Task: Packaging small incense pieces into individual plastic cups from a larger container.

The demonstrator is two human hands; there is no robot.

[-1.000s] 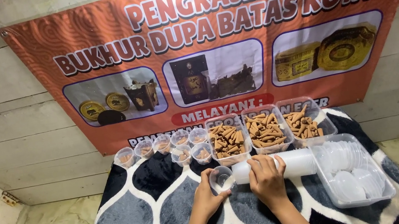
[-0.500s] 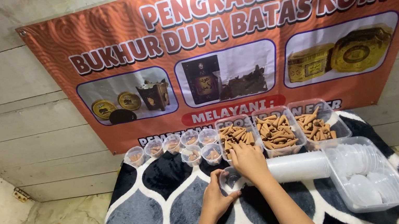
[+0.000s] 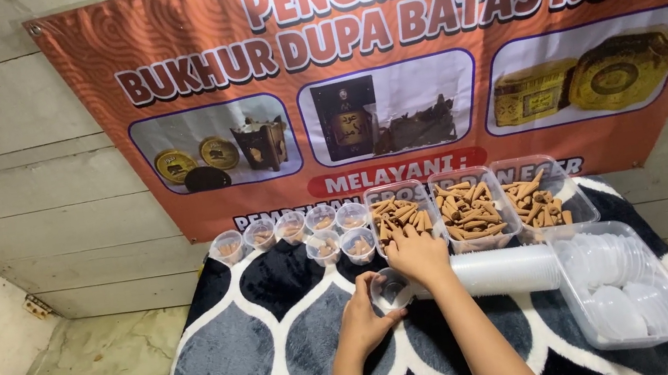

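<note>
Head view, looking down over a dark rug point(image 3: 228, 362) with grey and white curved shapes. The left hand point(image 3: 365, 322) has its fingers curled around a small clear cup point(image 3: 391, 288), thumb and fingertips pinching the rim and wall, the cup tipped on its side with its mouth towards the camera. What lies inside the cup is too blurred to make out. The right hand point(image 3: 416, 253) reaches over the near edge of the leftmost clear tray point(image 3: 400, 220), fingers bunched together and bent down among the brown cones point(image 3: 396, 215); whether they pinch a cone cannot be told, since the fingertips are hidden behind the knuckles. Just behind that hand lies a long stack of clear cups point(image 3: 501, 270) on its side, its near end covered by the wrist. Two more trays of cones point(image 3: 471, 209) stand to the right, the far one point(image 3: 541, 201) partly hidden by the others. A clear tub of white lids point(image 3: 626, 285) sits at the right, its corner running close to the frame edge. Left of the trays stand small filled cups point(image 3: 296, 230) in a loose row. Both forearms are cut off at the bottom edge. An orange banner point(image 3: 422, 68) hangs on the wall behind, its top and right side cropped.
</note>
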